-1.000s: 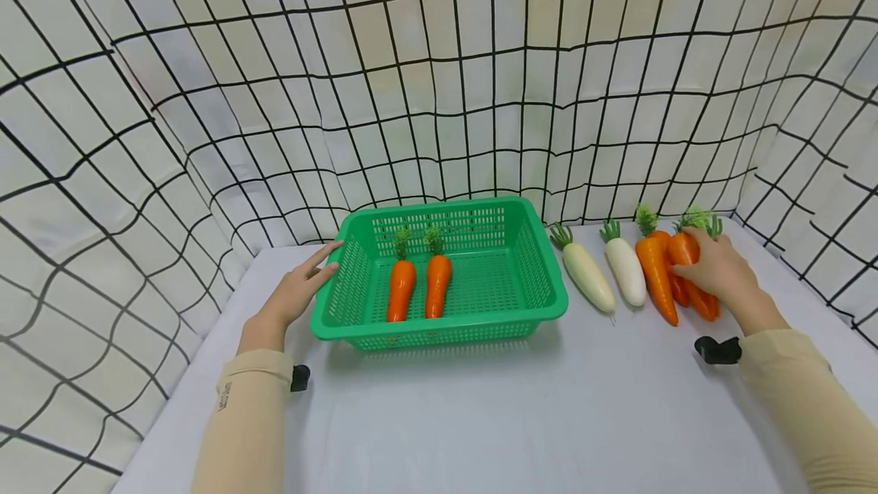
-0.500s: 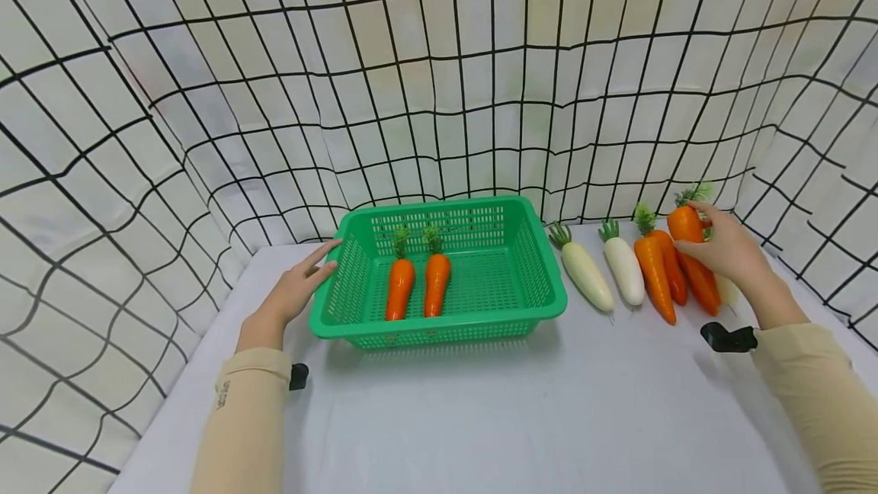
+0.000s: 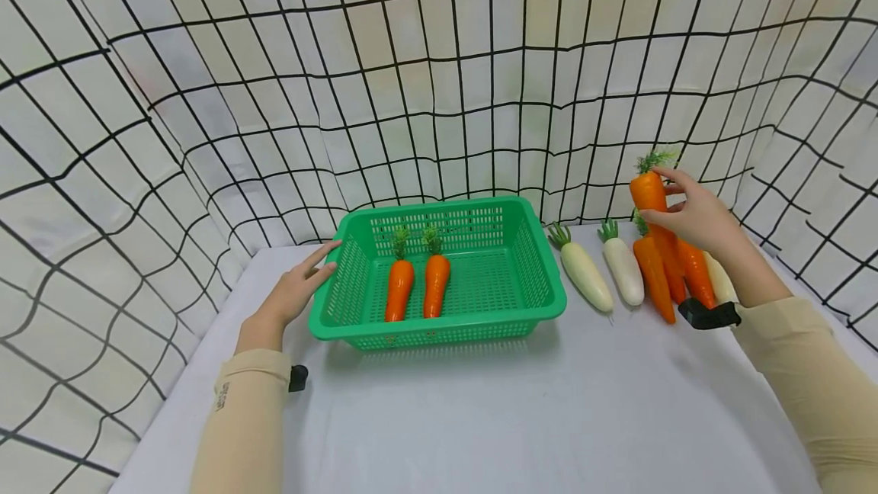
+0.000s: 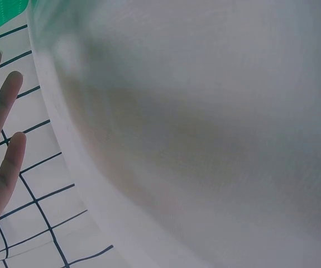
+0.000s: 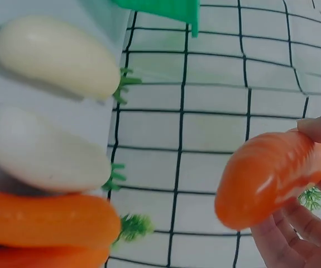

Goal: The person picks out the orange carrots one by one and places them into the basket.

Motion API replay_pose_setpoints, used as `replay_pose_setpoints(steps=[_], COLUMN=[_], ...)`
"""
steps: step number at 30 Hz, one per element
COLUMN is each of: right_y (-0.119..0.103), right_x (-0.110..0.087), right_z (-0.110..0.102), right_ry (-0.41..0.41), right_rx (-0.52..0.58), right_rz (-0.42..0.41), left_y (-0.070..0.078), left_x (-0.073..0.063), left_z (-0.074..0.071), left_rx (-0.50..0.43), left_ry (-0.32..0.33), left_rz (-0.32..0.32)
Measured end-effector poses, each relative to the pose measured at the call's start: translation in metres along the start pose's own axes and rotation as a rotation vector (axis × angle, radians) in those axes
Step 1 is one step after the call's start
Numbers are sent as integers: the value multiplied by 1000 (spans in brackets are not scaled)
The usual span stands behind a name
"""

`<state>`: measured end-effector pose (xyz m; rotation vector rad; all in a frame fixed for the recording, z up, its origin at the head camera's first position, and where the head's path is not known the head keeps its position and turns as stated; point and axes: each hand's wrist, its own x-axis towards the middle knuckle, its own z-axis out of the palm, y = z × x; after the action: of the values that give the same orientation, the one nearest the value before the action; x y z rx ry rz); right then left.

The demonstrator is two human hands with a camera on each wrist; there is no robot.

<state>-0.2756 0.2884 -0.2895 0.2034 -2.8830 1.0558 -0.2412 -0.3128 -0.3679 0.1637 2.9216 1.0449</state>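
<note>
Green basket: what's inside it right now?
Inside the green basket, one carrot lies left of a second carrot, with a gap between. The near rim hides their lower tips and the floor just behind it.

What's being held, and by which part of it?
A carrot, gripped by the right hand near its thick, leafy end; the left hand holds nothing.

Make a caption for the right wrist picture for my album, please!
A right hand holds an orange carrot, with two white radishes and other carrots at the left.
</note>
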Motion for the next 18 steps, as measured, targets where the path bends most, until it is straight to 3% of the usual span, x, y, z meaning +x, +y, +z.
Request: replay_pose_setpoints(steps=[8,18], right_y=[-36,-70], right_x=[16,38], right_z=[9,34], right_ry=[-95,-146], right_rx=[104,210], right_rz=[-48,-126], left_y=[-2,-1], left_x=[0,1], left_z=[2,1], left_rx=[-10,-15], left_ry=[0,2], left_rz=[2,-8])
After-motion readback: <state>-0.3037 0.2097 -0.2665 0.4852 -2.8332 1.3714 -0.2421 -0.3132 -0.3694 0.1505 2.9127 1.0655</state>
